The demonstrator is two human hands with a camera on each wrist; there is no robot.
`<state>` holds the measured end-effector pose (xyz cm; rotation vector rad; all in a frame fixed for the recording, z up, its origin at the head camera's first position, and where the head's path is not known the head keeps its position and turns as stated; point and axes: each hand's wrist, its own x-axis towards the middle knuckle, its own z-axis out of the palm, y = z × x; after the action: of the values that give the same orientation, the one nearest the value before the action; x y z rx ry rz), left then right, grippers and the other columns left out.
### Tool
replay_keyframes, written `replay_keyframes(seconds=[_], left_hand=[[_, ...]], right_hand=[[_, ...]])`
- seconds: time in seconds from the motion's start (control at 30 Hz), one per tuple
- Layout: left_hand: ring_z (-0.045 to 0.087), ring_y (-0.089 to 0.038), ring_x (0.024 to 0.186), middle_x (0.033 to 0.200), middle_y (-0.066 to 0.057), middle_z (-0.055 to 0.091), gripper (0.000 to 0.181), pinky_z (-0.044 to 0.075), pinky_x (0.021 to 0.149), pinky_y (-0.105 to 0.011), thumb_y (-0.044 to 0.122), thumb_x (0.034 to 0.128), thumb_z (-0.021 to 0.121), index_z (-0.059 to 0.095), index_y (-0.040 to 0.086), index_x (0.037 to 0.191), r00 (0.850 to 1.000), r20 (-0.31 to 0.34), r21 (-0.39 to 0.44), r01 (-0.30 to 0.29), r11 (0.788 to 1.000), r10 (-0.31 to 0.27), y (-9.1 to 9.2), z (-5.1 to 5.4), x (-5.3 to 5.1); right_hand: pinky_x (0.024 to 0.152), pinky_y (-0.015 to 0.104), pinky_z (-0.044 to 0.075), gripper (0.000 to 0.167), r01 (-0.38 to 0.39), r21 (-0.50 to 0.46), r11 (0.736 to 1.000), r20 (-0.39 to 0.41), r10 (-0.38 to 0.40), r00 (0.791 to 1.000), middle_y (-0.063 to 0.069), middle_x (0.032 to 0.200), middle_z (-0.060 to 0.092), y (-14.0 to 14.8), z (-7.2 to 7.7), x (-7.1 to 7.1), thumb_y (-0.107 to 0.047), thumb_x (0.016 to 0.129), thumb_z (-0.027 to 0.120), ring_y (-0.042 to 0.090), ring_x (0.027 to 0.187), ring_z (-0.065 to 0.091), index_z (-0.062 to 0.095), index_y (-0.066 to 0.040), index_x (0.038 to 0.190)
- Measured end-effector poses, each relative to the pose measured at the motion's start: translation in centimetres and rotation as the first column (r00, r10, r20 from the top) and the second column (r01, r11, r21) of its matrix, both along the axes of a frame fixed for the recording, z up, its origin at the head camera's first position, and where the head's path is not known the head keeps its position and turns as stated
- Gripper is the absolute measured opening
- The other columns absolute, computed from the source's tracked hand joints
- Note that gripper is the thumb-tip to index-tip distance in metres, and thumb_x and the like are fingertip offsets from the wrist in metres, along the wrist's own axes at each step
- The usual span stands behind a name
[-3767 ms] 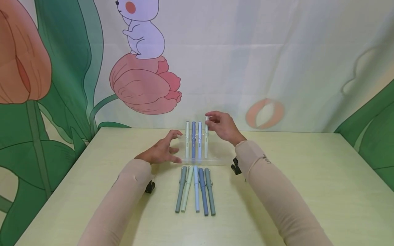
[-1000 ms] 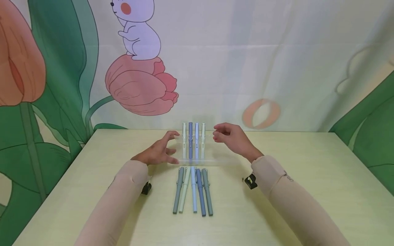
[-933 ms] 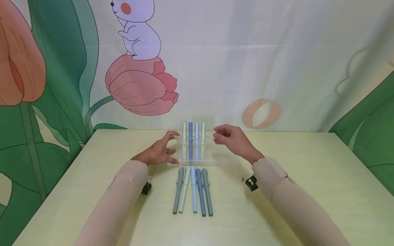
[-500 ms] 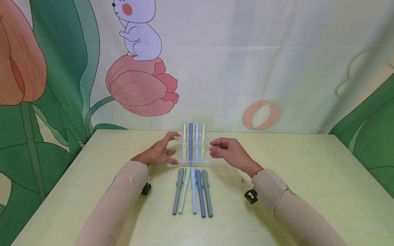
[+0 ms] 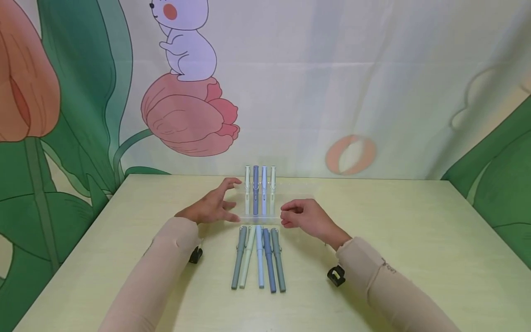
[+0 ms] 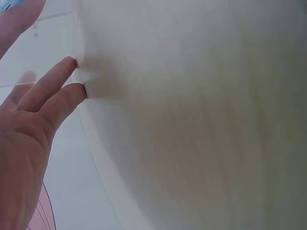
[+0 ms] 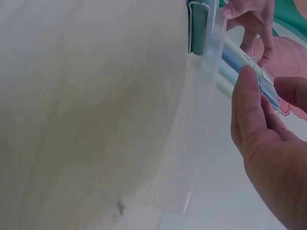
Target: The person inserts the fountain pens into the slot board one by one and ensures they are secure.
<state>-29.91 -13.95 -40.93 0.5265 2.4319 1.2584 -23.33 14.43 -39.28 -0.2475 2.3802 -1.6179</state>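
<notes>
My left hand (image 5: 211,204) holds the left end of a clear pen stand (image 5: 298,188), its thumb at the front edge and index finger at the back. In the left wrist view, other fingertips (image 6: 72,86) touch the stand's side. Several pens stand upright in it, among them a dark blue pen (image 5: 256,190) and a pale green pen (image 5: 272,190) at the right of the row. My right hand (image 5: 309,216) hovers near the stand's front, fingers loosely bent, holding nothing. Below it, to the left, lies a grey-green pen (image 5: 278,263).
More capped pens lie side by side in front of the stand: a blue pen (image 5: 269,260), a light blue pen (image 5: 260,258), a light green pen (image 5: 247,258) and another grey-green pen (image 5: 238,259). A printed curtain (image 5: 290,92) hangs behind the table (image 5: 394,221).
My right hand has let go of the pale green pen, now upright in the stand, drawn back to the right, then come down toward the lying pens. My left hand has stayed at the stand.
</notes>
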Motion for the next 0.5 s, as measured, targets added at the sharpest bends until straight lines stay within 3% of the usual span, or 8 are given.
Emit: replay_keyframes(seconds=[0.27,0.5], left_hand=[[0.046,-0.042,0.135,0.164,-0.016,0.012,0.100,0.040,0.107,-0.056,0.003,0.0788,0.084,0.019,0.031,0.149,1.000,-0.005,0.005,0.014,1.000,-0.014,-0.1,-0.1,-0.1],[0.046,-0.042,0.135,0.164,-0.015,0.013,0.099,0.040,0.107,-0.055,0.003,0.0785,0.084,0.020,0.032,0.148,1.000,-0.005,0.008,0.011,1.000,-0.011,-0.1,0.0,0.0]], right_hand=[[0.080,0.033,0.059,0.024,-0.002,0.037,0.999,0.045,0.001,0.999,0.013,0.094,0.070,-0.4,-1.1,0.3,-0.007,0.097,0.063,0.021,0.084,0.071,0.065,0.010,0.115],[0.079,0.034,0.060,0.025,-0.030,0.054,0.998,0.069,0.026,0.997,0.015,0.100,0.071,-0.5,-1.6,0.5,-0.007,0.096,0.063,0.023,0.085,0.072,0.065,0.011,0.114]])
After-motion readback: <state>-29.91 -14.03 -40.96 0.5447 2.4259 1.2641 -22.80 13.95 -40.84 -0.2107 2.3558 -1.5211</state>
